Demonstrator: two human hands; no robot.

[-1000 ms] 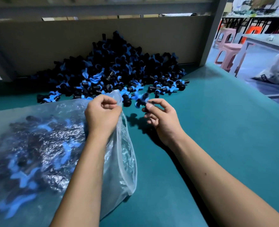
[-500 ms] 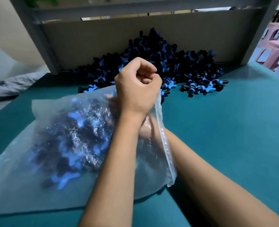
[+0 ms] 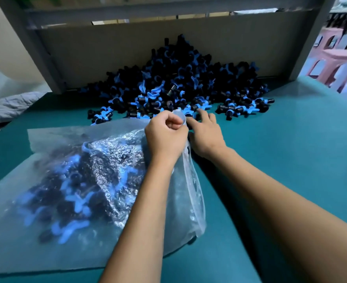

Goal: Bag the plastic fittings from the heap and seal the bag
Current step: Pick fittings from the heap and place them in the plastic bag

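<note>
A heap of black and blue plastic fittings (image 3: 178,82) is piled against the back board of the green table (image 3: 280,150). A clear plastic bag (image 3: 70,180) lies at the left, holding several fittings. My left hand (image 3: 164,135) grips the upper corner of the bag's open edge and holds it up. Just to its right, my right hand (image 3: 205,133) reaches out with fingers extended to the front of the heap, touching fittings there. I cannot see whether it holds one.
A grey cardboard back board (image 3: 127,54) and metal frame posts bound the table at the rear. Pink stools (image 3: 331,58) stand beyond the right edge. Grey sheeting (image 3: 7,107) lies off the left edge.
My right hand came out of the bag and moved to the front of the heap. My left hand lowered a little, still holding the bag's edge.
</note>
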